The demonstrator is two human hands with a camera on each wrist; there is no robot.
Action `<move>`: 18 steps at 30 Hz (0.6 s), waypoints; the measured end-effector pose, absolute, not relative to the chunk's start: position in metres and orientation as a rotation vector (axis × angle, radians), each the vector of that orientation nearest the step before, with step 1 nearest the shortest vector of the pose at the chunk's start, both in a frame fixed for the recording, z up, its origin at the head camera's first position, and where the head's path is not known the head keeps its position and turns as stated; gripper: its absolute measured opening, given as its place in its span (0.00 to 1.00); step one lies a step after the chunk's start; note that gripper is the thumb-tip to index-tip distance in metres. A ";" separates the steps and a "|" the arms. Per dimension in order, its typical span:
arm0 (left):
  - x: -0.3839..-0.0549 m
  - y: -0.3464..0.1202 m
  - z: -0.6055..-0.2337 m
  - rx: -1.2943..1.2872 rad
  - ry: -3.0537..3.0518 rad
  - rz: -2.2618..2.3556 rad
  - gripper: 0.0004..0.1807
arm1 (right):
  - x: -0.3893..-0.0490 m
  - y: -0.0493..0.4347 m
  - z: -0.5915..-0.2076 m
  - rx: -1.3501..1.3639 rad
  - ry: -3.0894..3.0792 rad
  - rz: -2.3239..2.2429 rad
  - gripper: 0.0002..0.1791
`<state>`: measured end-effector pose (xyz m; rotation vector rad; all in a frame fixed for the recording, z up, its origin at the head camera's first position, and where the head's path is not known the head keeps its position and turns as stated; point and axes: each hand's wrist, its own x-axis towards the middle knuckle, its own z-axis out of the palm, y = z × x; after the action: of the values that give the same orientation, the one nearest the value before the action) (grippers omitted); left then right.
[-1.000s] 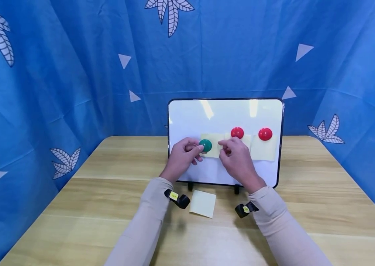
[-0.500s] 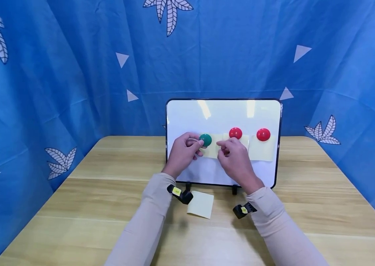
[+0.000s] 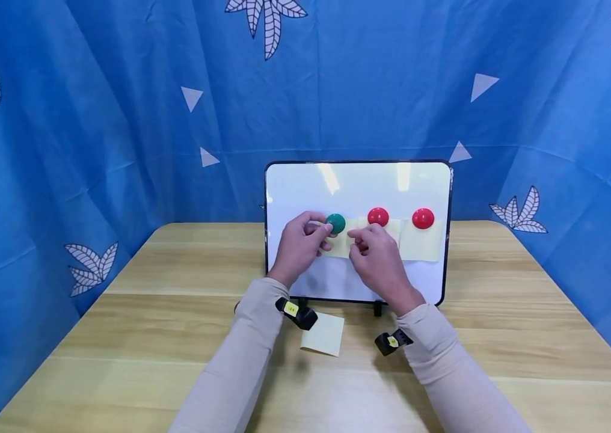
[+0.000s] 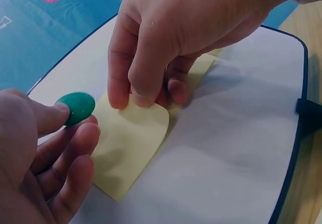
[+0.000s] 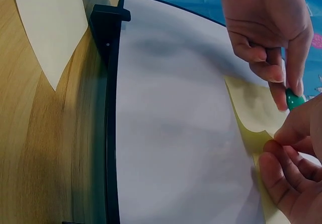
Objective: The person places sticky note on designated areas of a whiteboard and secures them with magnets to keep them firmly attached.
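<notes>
My left hand [image 3: 297, 248] pinches a round green magnet [image 3: 335, 224] between thumb and fingers, in front of the whiteboard [image 3: 305, 186]. In the left wrist view the magnet's domed face is plain to see, close to the top of a pale yellow sticky note [image 4: 131, 143]. The thumb and forefinger of my right hand [image 3: 382, 258] pinch that note by its right edge, where the paper bends up from the board. Two red magnets [image 3: 378, 217] sit on the board farther right, over the upper edges of two more yellow notes [image 3: 421, 245].
The whiteboard stands tilted on black feet [image 3: 377, 309] on a wooden table [image 3: 186, 337]. Another yellow note [image 3: 324, 337] lies on the table before it. A sliver of something dark red [image 3: 237, 306] shows beside my left sleeve. A blue curtain [image 3: 381, 90] hangs behind.
My left hand has moved up and slightly right across the board with the green magnet. My right hand keeps its pinch on the note's edge. The head view has turned slightly right.
</notes>
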<state>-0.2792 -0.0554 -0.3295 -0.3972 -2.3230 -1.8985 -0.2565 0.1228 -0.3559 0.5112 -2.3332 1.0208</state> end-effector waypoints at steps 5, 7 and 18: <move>-0.281 -0.054 -0.325 -0.341 -2.326 -1.857 0.09 | -0.258 0.123 -0.357 0.512 -2.338 1.016 0.14; -0.281 -0.053 -0.323 -0.319 -2.336 -1.836 0.09 | -0.258 0.122 -0.357 0.513 -2.337 1.009 0.14; -0.283 -0.046 -0.323 -0.285 -2.353 -1.812 0.10 | -0.257 0.122 -0.357 0.498 -2.342 1.003 0.14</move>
<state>-0.2833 -0.0460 -0.3230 -0.2853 -2.3534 -1.8118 -0.2573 0.1221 -0.3569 0.4978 -2.3422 1.0030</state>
